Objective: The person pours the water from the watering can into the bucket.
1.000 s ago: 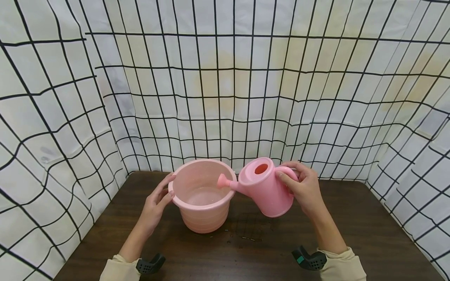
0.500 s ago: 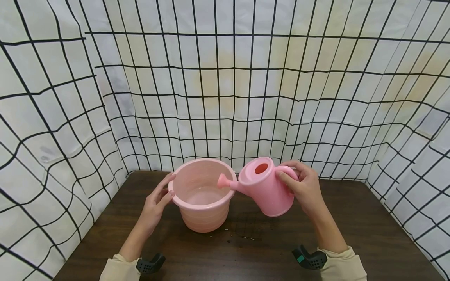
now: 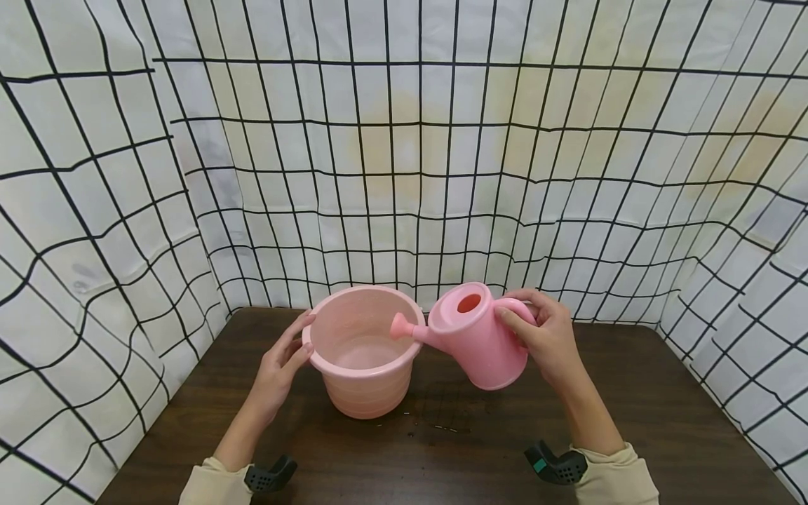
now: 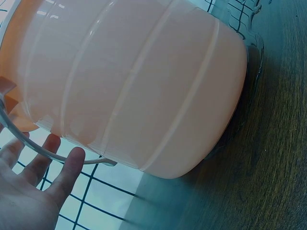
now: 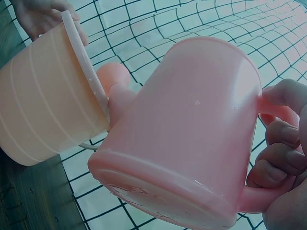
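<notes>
A pale pink bucket (image 3: 369, 393) stands on the dark wooden table. My left hand (image 3: 278, 368) holds its rim at the left side; in the left wrist view several spread fingers (image 4: 72, 167) lie near the bucket's thin handle (image 4: 41, 149). With my right hand (image 3: 543, 337) I grip the handle of a pink watering can (image 3: 486, 351), fingers curled round it. The can is raised and tilted left, its spout head (image 3: 400, 326) over the bucket's right rim. No stream from the spout can be made out. Clear liquid seems to lie at the bucket's bottom.
Small water drops (image 3: 446, 428) lie on the table (image 3: 404, 470) in front of the bucket. White cloth walls (image 3: 416, 175) with a black grid enclose the table at the back and sides. Dark wrist devices (image 3: 270, 475) are worn on both wrists.
</notes>
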